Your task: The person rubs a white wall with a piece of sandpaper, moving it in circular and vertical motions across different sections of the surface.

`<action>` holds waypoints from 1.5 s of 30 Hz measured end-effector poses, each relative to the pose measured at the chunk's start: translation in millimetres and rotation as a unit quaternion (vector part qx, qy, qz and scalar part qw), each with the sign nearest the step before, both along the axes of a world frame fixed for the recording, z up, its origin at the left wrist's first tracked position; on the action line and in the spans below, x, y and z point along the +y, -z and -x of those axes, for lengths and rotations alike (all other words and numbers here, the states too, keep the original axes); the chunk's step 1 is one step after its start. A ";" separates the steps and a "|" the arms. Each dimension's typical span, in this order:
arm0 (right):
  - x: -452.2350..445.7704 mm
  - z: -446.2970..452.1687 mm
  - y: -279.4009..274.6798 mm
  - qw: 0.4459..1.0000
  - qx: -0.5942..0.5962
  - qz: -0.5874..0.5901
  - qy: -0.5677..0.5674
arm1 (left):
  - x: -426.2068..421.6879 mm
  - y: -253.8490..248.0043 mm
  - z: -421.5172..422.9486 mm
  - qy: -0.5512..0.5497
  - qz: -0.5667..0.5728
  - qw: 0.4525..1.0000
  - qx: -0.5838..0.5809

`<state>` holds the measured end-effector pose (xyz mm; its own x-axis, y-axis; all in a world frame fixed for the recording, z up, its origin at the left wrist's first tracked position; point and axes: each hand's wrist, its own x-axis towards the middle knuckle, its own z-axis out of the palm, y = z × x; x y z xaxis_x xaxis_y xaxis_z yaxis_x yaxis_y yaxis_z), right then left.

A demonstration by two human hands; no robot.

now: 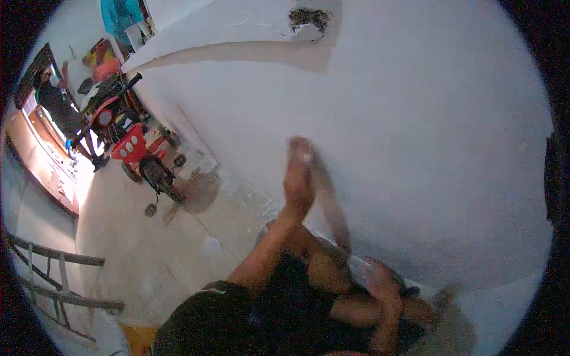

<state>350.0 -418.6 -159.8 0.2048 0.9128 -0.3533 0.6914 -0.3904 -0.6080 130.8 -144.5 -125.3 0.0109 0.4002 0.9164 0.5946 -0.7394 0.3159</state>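
White wall is faced by left hand and right hand, grips too blurred to tell, with trike seen far left on tiles.

White wall, upright; partly shadowed

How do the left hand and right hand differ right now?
The left hand is higher in view, the right hand lower. The left hand is at the wall; the right hand is by the legs, at a pale object. Whether either grips anything is unclear. Both look bare and blurred.
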 end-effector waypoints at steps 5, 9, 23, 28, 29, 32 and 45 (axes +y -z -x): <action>3.7 -31.4 67.2 0.989 -0.027 -0.129 -0.060 | 81.8 -48.6 68.0 -0.239 -0.008 0.970 -0.043; 4.7 2.3 0.8 0.996 -0.014 -0.076 -0.032 | 49.7 -126.1 24.5 -0.064 -0.063 0.992 -0.083; -6.6 -5.4 22.3 0.996 0.026 -0.087 -0.014 | 70.5 -143.0 56.1 -0.076 -0.040 0.981 -0.173; -7.6 -10.9 55.1 0.984 -0.052 -0.158 -0.063 | 26.2 -106.4 -6.0 0.069 -0.112 0.991 -0.014; -10.8 -12.6 54.1 0.981 -0.050 -0.177 -0.063 | 16.5 -93.5 -4.1 0.076 -0.121 0.990 0.017; -5.4 -14.9 45.6 0.980 -0.049 -0.180 -0.065 | 44.7 -60.5 28.0 0.017 -0.023 0.996 -0.084; -7.3 -1.3 22.4 0.994 0.038 -0.095 -0.033 | -18.8 -64.1 -18.1 0.070 -0.053 0.991 0.101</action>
<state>351.3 -425.9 -182.1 0.1215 0.9753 -0.1843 0.6614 -0.2180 -0.7177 148.9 -163.3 -61.2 0.2463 0.2831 0.9269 0.5263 -0.8422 0.1174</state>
